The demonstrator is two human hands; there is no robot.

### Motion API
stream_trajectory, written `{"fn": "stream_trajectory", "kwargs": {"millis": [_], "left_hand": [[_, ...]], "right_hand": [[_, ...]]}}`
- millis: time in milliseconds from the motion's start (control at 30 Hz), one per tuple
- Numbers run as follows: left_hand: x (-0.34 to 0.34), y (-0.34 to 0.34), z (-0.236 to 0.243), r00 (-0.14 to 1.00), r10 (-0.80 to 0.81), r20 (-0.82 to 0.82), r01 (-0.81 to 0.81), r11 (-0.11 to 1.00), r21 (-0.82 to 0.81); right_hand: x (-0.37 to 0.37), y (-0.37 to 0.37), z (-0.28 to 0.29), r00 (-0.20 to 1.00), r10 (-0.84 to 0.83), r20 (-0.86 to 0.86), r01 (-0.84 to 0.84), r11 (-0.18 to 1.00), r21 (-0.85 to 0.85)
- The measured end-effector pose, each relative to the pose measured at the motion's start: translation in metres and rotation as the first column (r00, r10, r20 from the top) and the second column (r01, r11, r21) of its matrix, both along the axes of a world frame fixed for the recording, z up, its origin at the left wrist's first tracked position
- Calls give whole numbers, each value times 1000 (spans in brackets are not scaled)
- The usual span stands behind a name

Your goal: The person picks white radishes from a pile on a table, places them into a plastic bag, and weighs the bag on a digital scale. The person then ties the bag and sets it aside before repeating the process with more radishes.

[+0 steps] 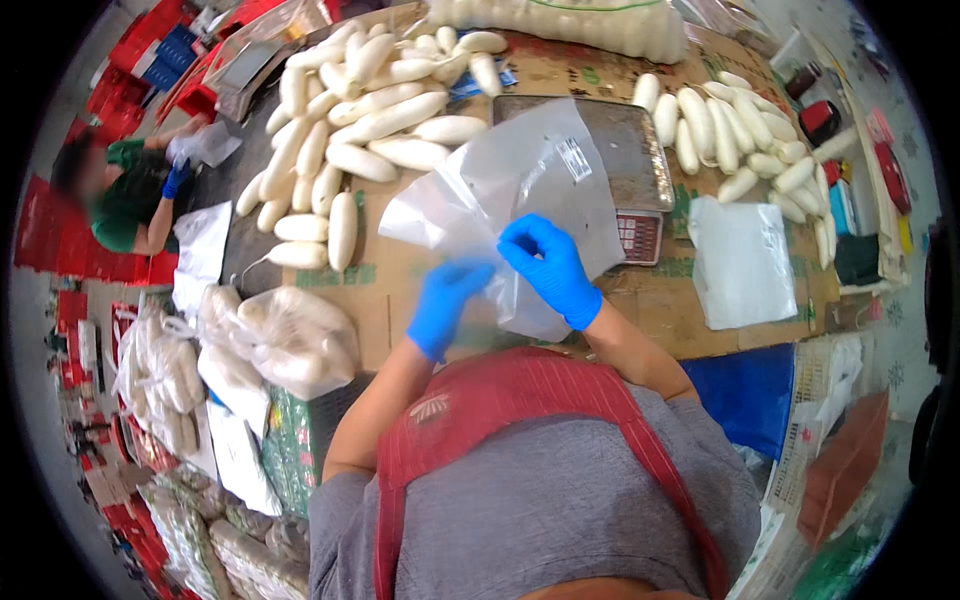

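Note:
A clear plastic bag (530, 165) hangs over the cardboard-covered table in front of me, its sides spread out. My right hand (550, 268), in a blue glove, pinches the bag near its middle with curled fingers. Beside it on the left, my left hand (448, 302), also gloved in blue, is smeared by motion close to the bag's edge, so its fingers are unclear. Behind the bag lies a weighing scale (640, 150) with a dark metal platform and a keypad. A heap of peeled white radishes (390, 115) covers the table's far left.
More white radishes (735, 125) lie at the far right, above a stack of flat clear bags (742, 262). A large filled bag (570, 25) sits at the back. Bagged radishes (290, 340) rest at the near left. Another person (130, 195) works beyond the left side.

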State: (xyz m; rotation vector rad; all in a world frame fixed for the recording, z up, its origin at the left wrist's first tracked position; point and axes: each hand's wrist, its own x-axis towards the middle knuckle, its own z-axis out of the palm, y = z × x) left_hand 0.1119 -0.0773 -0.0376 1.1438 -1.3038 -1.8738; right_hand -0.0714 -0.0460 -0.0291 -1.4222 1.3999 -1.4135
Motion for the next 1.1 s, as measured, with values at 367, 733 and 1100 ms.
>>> {"fn": "stream_trajectory", "kwargs": {"millis": [367,733,1100], "left_hand": [[75,23,-109,905,425,-5,-407,862,-302],[55,16,22,768,542,342,90,437,-895],[65,10,-27,954,276,-119,-248,946,208]], "right_hand": [[64,4,-68,512,11,859,-426,872,243],[24,16,47,871,424,248,-483,829,281],[37,-26,53,672,165,-722,-584,718,-379]]}}
